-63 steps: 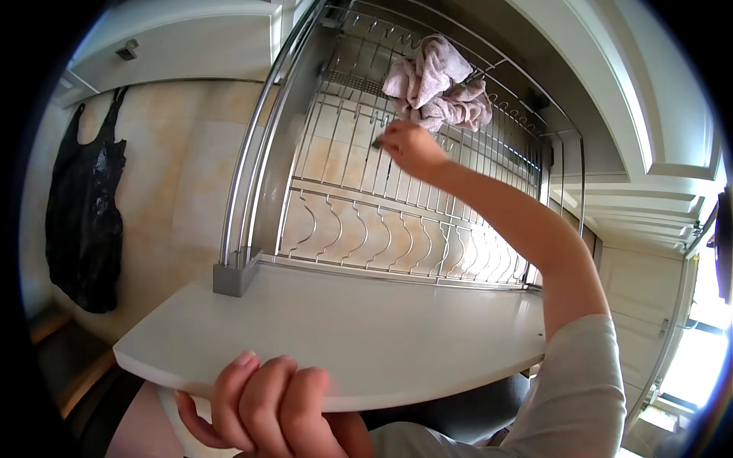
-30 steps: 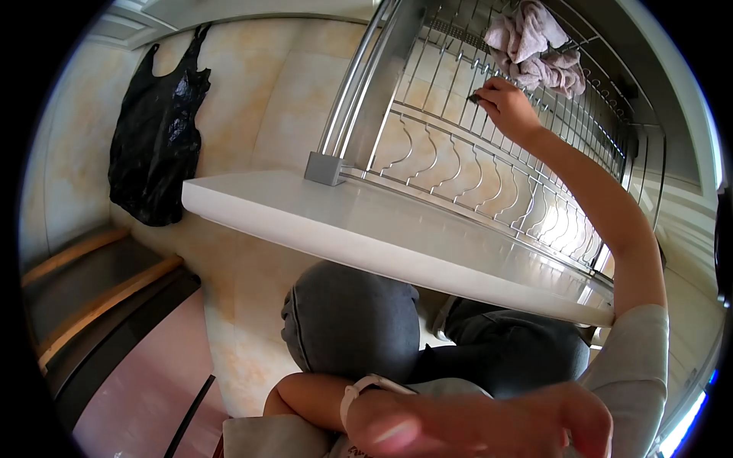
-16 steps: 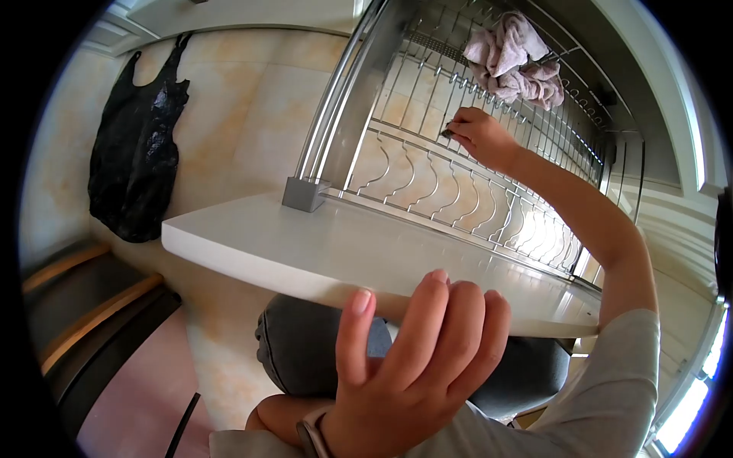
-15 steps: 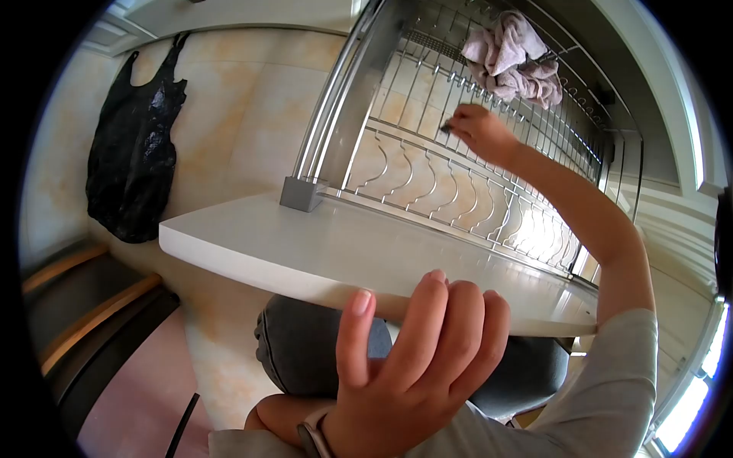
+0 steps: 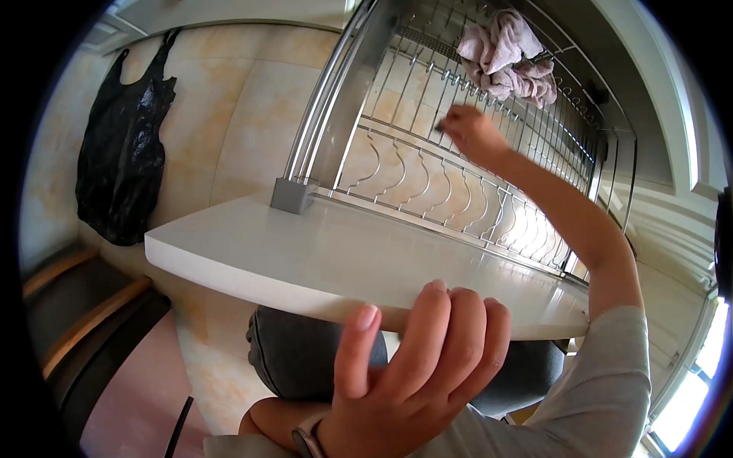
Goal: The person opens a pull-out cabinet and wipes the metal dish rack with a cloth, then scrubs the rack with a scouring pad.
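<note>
My right hand (image 5: 469, 133) is closed in a pinch over the wire rack (image 5: 405, 122) of a pulled-out drawer. A small dark thing (image 5: 440, 126) pokes out of its fingertips, too small to identify. A crumpled pale pink cloth (image 5: 504, 57) lies on the rack's far part, beyond that hand. My left hand (image 5: 424, 359), with a watch at the wrist, has its fingers apart and bent, the tips at the near edge of the drawer's white front panel (image 5: 305, 256).
A black plastic bag (image 5: 122, 153) lies on the tiled floor at left. Below it are wooden bars (image 5: 95, 328) and a pink surface (image 5: 141, 389). My knees in grey trousers (image 5: 290, 351) are under the panel. White cabinets (image 5: 687, 114) stand at right.
My left hand, blurred below the panel a second ago, is now at its edge. My right hand has moved from beside the cloth towards the curved wires. The view has shifted.
</note>
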A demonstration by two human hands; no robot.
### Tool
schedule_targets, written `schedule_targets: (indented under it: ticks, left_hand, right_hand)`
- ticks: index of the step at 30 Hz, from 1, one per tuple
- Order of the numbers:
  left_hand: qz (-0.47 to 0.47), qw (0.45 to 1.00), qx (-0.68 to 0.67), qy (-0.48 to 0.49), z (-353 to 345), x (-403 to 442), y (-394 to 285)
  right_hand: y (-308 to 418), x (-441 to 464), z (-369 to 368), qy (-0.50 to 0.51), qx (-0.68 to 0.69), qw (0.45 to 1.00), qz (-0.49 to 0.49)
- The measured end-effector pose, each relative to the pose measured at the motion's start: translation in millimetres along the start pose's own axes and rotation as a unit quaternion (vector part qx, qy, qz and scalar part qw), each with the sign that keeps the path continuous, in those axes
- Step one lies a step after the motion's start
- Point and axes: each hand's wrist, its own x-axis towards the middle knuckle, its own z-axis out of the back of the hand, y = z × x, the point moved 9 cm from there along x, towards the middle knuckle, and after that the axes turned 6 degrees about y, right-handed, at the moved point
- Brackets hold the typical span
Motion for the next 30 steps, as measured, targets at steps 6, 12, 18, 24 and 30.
schedule_targets:
  ticks: [6,12,18,24,30]
  left_hand:
    - [-0.004,0.999,-0.007,0.040,3,2,-2]
    - [-0.043,0.997,0.000,0.063,7,7,-5]
    - [-0.160,0.971,-0.079,0.158,19,31,-2]
    - [-0.366,0.822,-0.144,0.411,-11,72,-54]
    - [-0.530,0.821,-0.027,0.211,-34,38,-102]
  right_hand:
    - [-28,13,18,-0.040,0.005,0.998,-0.053]
    - [0,-8,-1,0.004,0.071,0.997,-0.019]
    - [-40,5,-6,-0.032,0.009,0.998,-0.049]
    - [-13,-14,-17,0.059,0.061,0.996,0.023]
    - [-29,-1,9,0.013,0.036,0.999,-0.023]
